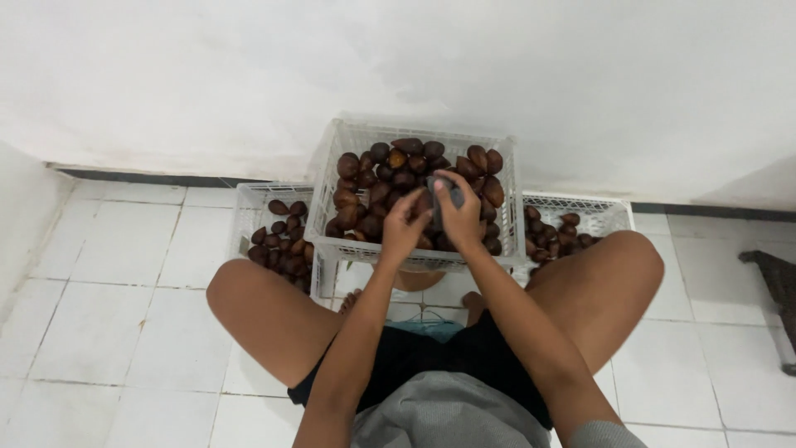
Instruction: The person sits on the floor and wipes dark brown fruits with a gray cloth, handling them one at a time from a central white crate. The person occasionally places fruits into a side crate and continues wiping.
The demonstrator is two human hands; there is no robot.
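A white plastic crate stands raised in front of me, heaped with brown scaly fruits. Both my hands meet over its near side. My left hand pinches one brown fruit with the fingers. My right hand is closed around a small dark grey tool held against that fruit. My bare legs are folded to either side of the crate.
A lower white crate with more brown fruits sits at the left, and another low crate with fruits at the right. White wall behind, white tiled floor all round. A dark object lies at the right edge.
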